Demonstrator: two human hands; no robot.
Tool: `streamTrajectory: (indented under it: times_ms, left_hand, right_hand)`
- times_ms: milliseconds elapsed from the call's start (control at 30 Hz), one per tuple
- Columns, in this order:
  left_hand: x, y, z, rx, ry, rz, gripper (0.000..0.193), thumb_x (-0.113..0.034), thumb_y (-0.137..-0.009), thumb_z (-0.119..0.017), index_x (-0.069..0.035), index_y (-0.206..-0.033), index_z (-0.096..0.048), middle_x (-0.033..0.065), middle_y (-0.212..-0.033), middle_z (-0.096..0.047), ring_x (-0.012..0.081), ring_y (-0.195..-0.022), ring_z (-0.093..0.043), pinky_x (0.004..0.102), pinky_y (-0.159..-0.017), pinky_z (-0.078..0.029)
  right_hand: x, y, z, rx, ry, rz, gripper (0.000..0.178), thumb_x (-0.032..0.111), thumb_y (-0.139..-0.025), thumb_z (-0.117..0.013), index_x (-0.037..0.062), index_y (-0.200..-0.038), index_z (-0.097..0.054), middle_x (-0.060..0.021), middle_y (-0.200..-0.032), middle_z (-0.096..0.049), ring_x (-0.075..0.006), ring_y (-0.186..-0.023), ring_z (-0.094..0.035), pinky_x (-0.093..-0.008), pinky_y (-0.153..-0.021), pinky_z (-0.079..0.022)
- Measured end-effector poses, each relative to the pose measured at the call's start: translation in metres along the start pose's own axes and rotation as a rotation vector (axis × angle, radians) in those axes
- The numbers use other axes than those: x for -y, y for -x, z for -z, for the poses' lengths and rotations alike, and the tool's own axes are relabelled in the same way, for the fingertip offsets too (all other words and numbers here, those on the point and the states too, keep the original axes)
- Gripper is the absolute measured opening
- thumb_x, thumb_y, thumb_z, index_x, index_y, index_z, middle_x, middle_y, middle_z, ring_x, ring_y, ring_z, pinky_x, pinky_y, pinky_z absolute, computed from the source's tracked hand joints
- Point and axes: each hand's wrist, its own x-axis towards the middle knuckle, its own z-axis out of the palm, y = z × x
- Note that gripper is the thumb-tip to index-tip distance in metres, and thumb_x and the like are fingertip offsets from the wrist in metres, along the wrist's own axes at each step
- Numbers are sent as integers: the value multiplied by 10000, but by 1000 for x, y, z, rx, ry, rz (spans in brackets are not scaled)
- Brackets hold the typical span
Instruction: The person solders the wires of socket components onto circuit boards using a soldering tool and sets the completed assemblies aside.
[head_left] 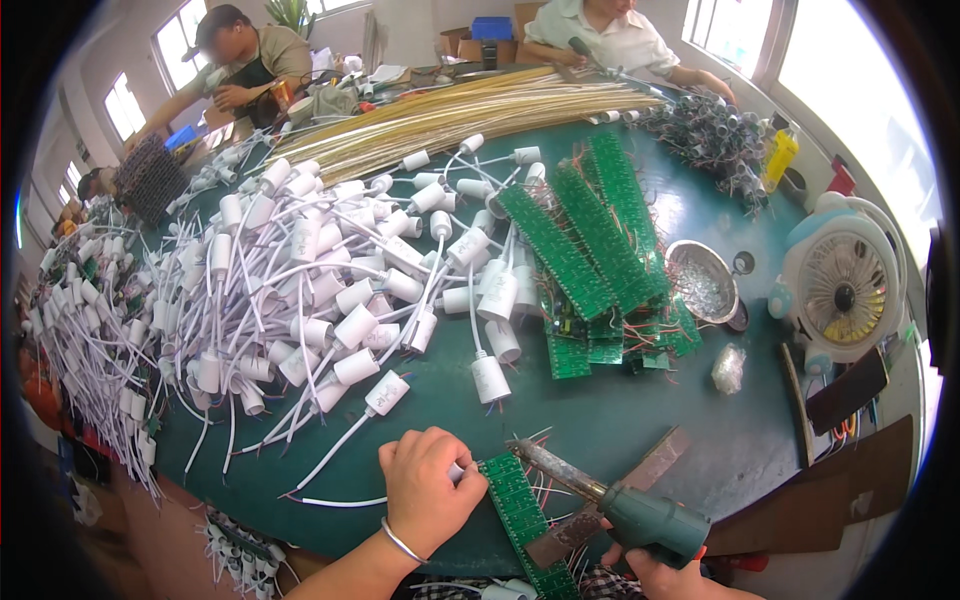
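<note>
My left hand [430, 485] is closed, thumb and fingers pinching a small white cylindrical cable housing [456, 473], mostly hidden by the fingers. A white cable [342, 502] runs out leftward from under that hand. The housing is at the far end of a green circuit board strip [512, 505] with thin wires along its side. My right hand [662, 578] grips a soldering iron [655, 522] by its dark green body. Its metal barrel points up and left, and the tip sits just above the strip's far end, near my left fingers; contact cannot be made out. A brown bar [645, 468] lies across the strip.
Many white cabled housings [350, 290] are heaped left and centre. Green circuit boards [585, 235] are stacked beyond the iron, beside a metal bowl [700, 280] and a clear lump [728, 368]. A fan [845, 290] stands right. Long thin strips [450, 110] lie far; two people sit beyond.
</note>
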Motion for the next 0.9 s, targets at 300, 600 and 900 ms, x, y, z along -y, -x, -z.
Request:
streamTrajectory:
  times_ms: [300, 600, 900]
  left_hand:
    - [-3, 0, 3, 9, -7, 13, 131, -94, -640, -662, -125, -706, -553, -8, -770, -550, 224, -765, -509, 374, -757, -318]
    - [2, 2, 8, 36, 71, -83, 147, -62, -633, -656, -114, -734, -562, 6, -851, -624, 232, -805, -535, 368, -783, -344]
    - [1, 0, 7, 19, 21, -135, 159, -70, -620, -675, -131, -700, -553, -30, -827, -603, 210, -792, -540, 368, -763, -343]
  right_hand:
    - [-14, -1, -4, -43, 28, 110, 191, 24, -862, -634, -19, -1048, -620, -71, -851, -663, -159, -736, -629, -311, -681, -512]
    - [-2, 1, -5, -15, 79, 14, 216, 1, -812, -682, -5, -1016, -613, -54, -857, -654, -137, -743, -625, -294, -671, -508]
    - [2, -3, -7, 24, 139, 147, 397, 66, -793, -732, -9, -1139, -552, -85, -986, -640, -156, -823, -607, -297, -725, -499]
